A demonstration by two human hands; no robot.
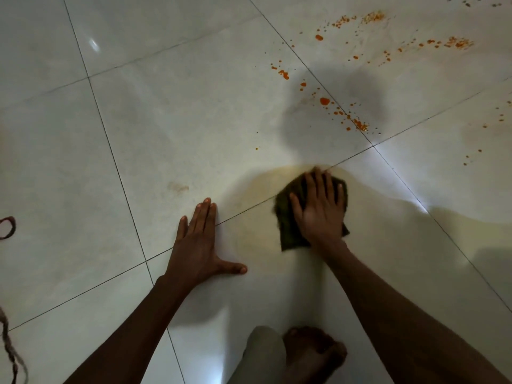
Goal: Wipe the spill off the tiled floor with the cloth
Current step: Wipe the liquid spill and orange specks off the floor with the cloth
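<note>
A dark green cloth [288,220] lies flat on the pale tiled floor [166,120], a little right of the middle. My right hand [318,209] presses down on it with the fingers spread. A yellowish wet smear [257,189] surrounds the cloth on the tiles. Orange spill drops [324,101] trail from just beyond the cloth up toward the far right, with thicker patches [460,43] near the top edge. My left hand [199,245] rests flat on the floor to the left of the cloth, fingers apart and holding nothing.
My bare foot [313,353] and a grey trouser leg [260,356] sit at the bottom middle. A cord or strap [7,227] lies at the left edge. A faint brownish smudge [178,187] marks the tile left of my hands.
</note>
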